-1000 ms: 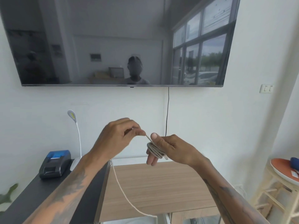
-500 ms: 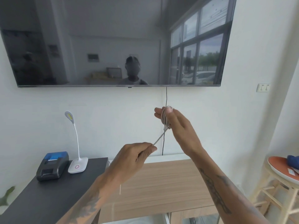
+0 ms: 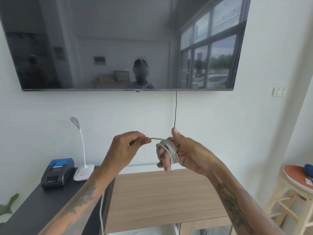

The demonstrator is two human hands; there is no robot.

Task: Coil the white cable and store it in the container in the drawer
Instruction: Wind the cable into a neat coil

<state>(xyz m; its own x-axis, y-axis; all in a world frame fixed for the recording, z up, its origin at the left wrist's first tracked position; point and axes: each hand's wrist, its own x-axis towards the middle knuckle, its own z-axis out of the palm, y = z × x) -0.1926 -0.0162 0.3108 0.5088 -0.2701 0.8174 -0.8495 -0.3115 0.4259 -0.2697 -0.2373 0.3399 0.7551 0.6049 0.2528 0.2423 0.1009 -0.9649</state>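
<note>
The white cable (image 3: 169, 150) is wound in several loops around the fingers of my right hand (image 3: 183, 153), which is held up above the wooden cabinet. My left hand (image 3: 128, 146) pinches the free strand just left of the coil, fingertips closed on it. From the left hand the loose cable hangs down behind my forearm and shows blurred near the bottom edge (image 3: 101, 216). At the bottom edge something white shows below the cabinet top; whether it is the drawer or the container I cannot tell.
A wooden cabinet top (image 3: 160, 197) lies below my hands. Left of it a black table (image 3: 39, 207) carries a small printer (image 3: 58, 173) and a white desk lamp (image 3: 83, 172). A television hangs on the wall. A stool with an orange plate (image 3: 296, 177) stands at right.
My right hand came down from its raised position and turned fingers-down. My left hand rose from below to level with the coil, laying the strand over the fingers.
</note>
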